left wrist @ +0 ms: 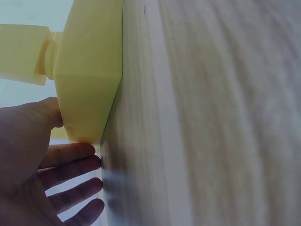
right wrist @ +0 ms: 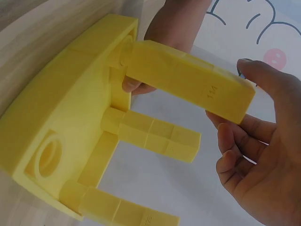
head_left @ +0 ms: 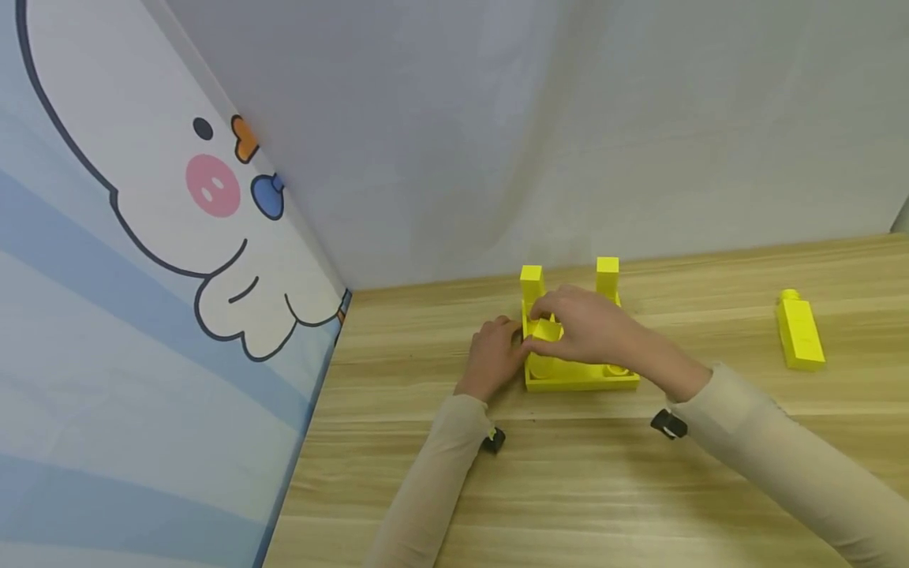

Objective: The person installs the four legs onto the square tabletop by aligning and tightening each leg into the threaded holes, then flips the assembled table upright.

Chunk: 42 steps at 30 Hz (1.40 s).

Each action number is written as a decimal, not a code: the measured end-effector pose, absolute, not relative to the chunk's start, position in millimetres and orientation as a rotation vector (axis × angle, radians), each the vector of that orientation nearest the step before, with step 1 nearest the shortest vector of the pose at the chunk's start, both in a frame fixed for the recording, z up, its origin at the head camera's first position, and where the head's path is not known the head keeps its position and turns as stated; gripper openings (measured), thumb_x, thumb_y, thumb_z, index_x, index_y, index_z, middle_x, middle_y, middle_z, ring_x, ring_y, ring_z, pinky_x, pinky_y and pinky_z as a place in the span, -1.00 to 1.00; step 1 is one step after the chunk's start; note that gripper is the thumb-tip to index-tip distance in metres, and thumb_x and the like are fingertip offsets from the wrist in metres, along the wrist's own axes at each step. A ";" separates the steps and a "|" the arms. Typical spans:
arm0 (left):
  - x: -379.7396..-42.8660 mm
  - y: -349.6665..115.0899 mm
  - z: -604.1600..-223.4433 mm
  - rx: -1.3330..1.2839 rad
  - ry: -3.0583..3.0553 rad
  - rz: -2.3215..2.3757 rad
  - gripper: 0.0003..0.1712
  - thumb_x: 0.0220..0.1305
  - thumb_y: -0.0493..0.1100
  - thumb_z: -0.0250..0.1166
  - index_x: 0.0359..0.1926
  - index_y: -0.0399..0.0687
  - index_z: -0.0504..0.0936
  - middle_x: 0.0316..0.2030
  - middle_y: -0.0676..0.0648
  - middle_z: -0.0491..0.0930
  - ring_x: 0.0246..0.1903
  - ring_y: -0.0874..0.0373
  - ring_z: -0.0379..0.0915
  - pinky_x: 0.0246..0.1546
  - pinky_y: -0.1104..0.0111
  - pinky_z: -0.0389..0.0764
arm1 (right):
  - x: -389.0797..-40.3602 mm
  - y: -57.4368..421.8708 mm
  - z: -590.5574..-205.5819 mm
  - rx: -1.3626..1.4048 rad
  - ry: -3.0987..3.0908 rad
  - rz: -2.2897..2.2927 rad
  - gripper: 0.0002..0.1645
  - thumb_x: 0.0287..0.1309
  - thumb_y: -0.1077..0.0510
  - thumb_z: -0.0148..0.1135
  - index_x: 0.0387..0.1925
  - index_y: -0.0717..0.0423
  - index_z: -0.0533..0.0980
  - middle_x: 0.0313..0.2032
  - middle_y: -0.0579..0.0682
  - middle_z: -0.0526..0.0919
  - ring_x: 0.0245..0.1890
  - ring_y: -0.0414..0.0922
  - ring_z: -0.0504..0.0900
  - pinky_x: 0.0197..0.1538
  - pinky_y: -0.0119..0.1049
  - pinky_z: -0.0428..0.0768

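Note:
A shallow yellow tray (head_left: 582,385) with corner sockets stands on the table, two square posts, the back left post (head_left: 531,285) and the back right post (head_left: 607,278), upright in its far corners. My left hand (head_left: 490,359) grips the tray's left wall, thumb over the rim and fingers outside, as the left wrist view shows. At the near left corner, my right hand (head_left: 592,323) holds a third yellow post (right wrist: 193,80), marked 114, between thumb and fingers near its top. That post's lower end meets the corner socket; how deep it sits is hard to tell.
Another yellow post (head_left: 800,331) with a round peg lies on the table to the right. A round socket (right wrist: 49,157) shows in the tray's near right corner. A pale wall (head_left: 461,158) stands behind, and a cartoon-printed panel (head_left: 142,276) is at left.

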<state>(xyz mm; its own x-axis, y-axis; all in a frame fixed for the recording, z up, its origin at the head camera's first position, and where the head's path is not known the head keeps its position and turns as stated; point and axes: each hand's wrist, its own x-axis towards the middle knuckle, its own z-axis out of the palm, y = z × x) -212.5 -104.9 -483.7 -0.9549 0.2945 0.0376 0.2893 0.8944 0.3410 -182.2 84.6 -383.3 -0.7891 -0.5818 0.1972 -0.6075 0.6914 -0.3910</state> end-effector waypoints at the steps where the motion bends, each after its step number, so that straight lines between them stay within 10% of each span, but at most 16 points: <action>1: -212.4 -104.6 -483.8 0.468 3.040 0.552 -0.46 0.49 0.17 0.15 0.21 -0.10 0.64 0.14 -0.11 0.64 0.12 -0.06 0.54 0.12 0.04 0.55 | -182.0 86.3 -382.3 0.990 -2.841 0.682 -0.46 0.19 -0.19 0.41 -0.01 0.15 0.67 -0.08 0.02 0.77 -0.01 0.02 0.67 0.08 -0.02 0.65; 42: -210.2 -107.8 -488.4 0.470 3.051 0.557 -0.51 0.51 0.10 0.13 0.23 -0.08 0.63 0.13 -0.08 0.64 0.14 -0.04 0.53 0.14 0.07 0.54 | -187.2 169.8 -424.7 0.597 -3.058 0.609 -0.56 0.24 0.02 0.32 -0.06 0.33 0.64 -0.17 0.18 0.77 -0.17 0.09 0.72 -0.07 0.06 0.69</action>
